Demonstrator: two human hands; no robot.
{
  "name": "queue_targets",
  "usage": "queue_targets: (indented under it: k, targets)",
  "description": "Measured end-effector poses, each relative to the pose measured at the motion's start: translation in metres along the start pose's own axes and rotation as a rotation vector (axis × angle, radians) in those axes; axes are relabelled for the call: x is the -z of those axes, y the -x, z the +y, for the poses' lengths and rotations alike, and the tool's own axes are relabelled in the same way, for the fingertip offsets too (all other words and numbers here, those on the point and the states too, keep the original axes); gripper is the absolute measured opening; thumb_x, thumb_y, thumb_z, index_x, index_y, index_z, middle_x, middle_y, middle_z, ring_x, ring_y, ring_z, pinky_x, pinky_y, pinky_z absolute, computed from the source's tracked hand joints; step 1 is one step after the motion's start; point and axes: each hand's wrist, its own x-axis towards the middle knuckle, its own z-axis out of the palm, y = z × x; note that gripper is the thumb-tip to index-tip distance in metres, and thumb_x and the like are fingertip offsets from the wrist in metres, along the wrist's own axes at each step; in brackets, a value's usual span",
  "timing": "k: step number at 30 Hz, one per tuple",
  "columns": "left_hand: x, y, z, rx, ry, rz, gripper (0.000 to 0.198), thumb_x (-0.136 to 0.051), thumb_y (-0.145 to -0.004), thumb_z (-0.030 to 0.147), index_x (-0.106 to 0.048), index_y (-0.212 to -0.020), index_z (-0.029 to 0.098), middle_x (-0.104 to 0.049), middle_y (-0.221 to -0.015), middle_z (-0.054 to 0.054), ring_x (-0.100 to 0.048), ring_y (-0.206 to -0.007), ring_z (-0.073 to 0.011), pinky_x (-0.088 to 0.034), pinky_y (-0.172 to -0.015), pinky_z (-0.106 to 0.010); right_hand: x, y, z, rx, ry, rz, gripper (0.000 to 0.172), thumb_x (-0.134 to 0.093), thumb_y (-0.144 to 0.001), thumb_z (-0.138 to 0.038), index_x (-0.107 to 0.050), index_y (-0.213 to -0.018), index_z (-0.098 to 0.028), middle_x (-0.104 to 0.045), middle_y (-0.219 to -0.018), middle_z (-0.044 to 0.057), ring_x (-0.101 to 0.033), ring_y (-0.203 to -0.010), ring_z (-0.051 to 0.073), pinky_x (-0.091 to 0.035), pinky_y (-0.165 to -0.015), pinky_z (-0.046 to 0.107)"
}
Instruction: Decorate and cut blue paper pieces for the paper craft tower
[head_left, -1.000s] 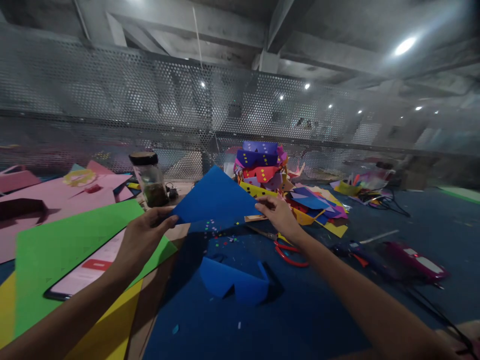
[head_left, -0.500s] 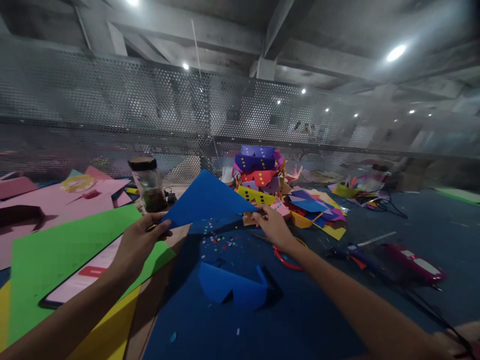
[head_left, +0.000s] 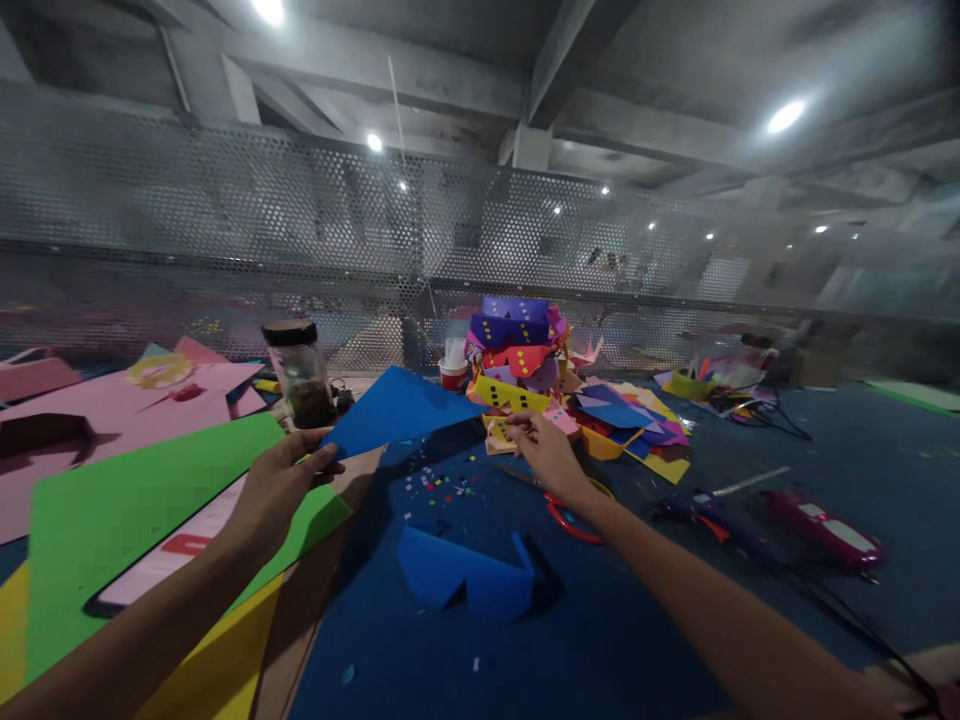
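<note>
A blue triangular sheet of paper (head_left: 405, 408) is pinched at its left corner by my left hand (head_left: 289, 465), fingers closed on it. My right hand (head_left: 546, 452) is just past the sheet's right corner, apart from it, with loosely bent fingers and nothing seen in them. Below lies a folded blue paper piece (head_left: 466, 572) with a notch in its lower edge, shaped like glasses. Red-handled scissors (head_left: 574, 520) rest partly behind my right wrist. Small coloured paper bits (head_left: 442, 485) are scattered on the blue table surface (head_left: 600, 640) between my hands.
Ahead stands a stack of coloured paper glasses (head_left: 514, 355), with paper scraps (head_left: 637, 415) beside it. At left are a lidded jar (head_left: 300, 375), green paper (head_left: 82, 530) and a phone (head_left: 150, 560). A glue gun (head_left: 720, 525) and a dark pink device (head_left: 832, 530) lie right.
My right hand has let go of the blue sheet's right corner. That corner has moved left and the sheet has tipped lower, still in my left hand.
</note>
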Motion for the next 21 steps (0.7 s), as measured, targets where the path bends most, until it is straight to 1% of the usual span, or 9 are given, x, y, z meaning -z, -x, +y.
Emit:
queue_targets:
  k: [5,9,16,18,20,21]
  targets:
    - [0.0004,-0.0019,-0.0036,0.016,0.011,-0.023,0.058,-0.086,-0.063,0.055,-0.071,-0.106,0.019,-0.074,-0.093,-0.002,-0.071,-0.073,-0.0189,-0.057,-0.070,-0.030,-0.0005,0.0001,0.0000,-0.011,-0.005,-0.010,0.014,-0.055,-0.093,-0.029,-0.064,-0.101,-0.021,-0.073,-0.093,0.003,-0.066,-0.066,0.015,-0.054,-0.069,0.030]
    - [-0.0001,-0.0013,-0.0035,0.019,0.010,-0.032,0.060,-0.086,-0.063,0.054,-0.071,-0.108,0.017,-0.075,-0.095,-0.004,-0.071,-0.073,-0.0197,-0.058,-0.071,-0.032,-0.0006,0.0007,-0.0008,-0.021,-0.002,-0.013,0.015,-0.055,-0.093,-0.029,-0.064,-0.101,-0.021,-0.072,-0.093,0.003,-0.065,-0.066,0.015,-0.054,-0.070,0.030]
    - [-0.0004,-0.0010,-0.0035,-0.001,-0.008,-0.057,0.068,-0.084,-0.066,0.055,-0.068,-0.120,0.016,-0.075,-0.098,-0.006,-0.074,-0.077,-0.0209,-0.059,-0.075,-0.033,-0.0018,0.0020,-0.0014,-0.039,-0.009,-0.029,0.015,-0.054,-0.093,-0.027,-0.065,-0.099,-0.020,-0.073,-0.091,0.003,-0.067,-0.065,0.016,-0.054,-0.070,0.030]
    - [-0.0014,0.0009,-0.0012,-0.006,-0.018,-0.071,0.071,-0.084,-0.067,0.055,-0.066,-0.125,0.017,-0.075,-0.110,-0.008,-0.076,-0.083,-0.0221,-0.060,-0.080,-0.034,-0.0022,0.0021,-0.0011,-0.041,-0.009,-0.032,0.015,-0.054,-0.093,-0.027,-0.065,-0.099,-0.020,-0.073,-0.091,0.003,-0.067,-0.065,0.016,-0.054,-0.069,0.031]
    - [-0.0025,0.0034,0.0023,-0.006,-0.032,-0.085,0.074,-0.084,-0.067,0.054,-0.065,-0.129,0.019,-0.072,-0.126,-0.012,-0.078,-0.094,-0.0250,-0.060,-0.089,-0.037,-0.0026,0.0020,-0.0007,-0.039,-0.007,-0.035,0.015,-0.054,-0.092,-0.027,-0.065,-0.099,-0.020,-0.073,-0.091,0.003,-0.067,-0.065,0.016,-0.054,-0.070,0.031]
    - [-0.0030,0.0047,0.0042,-0.004,-0.041,-0.093,0.075,-0.085,-0.067,0.052,-0.064,-0.131,0.019,-0.072,-0.130,-0.013,-0.078,-0.099,-0.0269,-0.059,-0.094,-0.039,-0.0027,0.0019,-0.0005,-0.039,-0.005,-0.036,0.014,-0.054,-0.092,-0.027,-0.065,-0.099,-0.020,-0.073,-0.091,0.003,-0.067,-0.065,0.016,-0.054,-0.071,0.032]
